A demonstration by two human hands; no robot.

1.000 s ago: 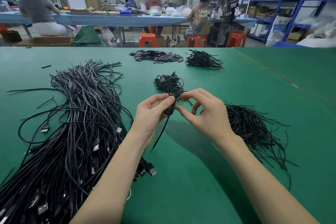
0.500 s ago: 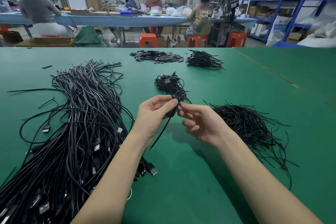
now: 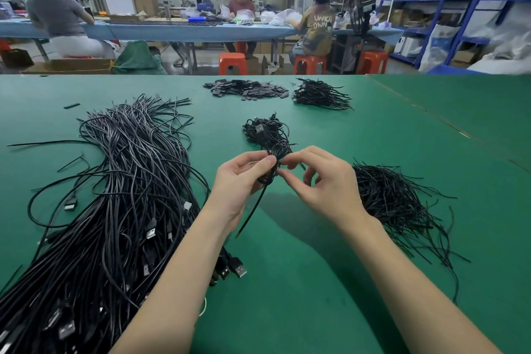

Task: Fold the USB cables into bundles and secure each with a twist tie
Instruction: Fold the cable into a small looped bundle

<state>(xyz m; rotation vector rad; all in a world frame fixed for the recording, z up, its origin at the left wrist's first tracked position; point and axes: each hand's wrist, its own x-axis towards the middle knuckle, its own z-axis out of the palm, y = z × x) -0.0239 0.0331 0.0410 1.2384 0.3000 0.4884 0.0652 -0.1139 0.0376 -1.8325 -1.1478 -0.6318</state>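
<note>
My left hand grips a folded black USB cable bundle above the green table, thumb pressed on its top. My right hand pinches a thin black twist tie at the bundle's right side; one tie end hangs down below my left hand. A big heap of loose USB cables lies at the left. A pile of twist ties lies to the right of my right hand. Finished bundles sit just behind my hands.
Farther back lie a pile of small black flat pieces and another heap of cables. A table seam runs diagonally at the right. People sit at a blue bench beyond, with orange stools and blue shelving.
My right hand turned at the bundle, its fingers going from curled under to spread and back over the tie. My left hand kept its grip in about the same place.
</note>
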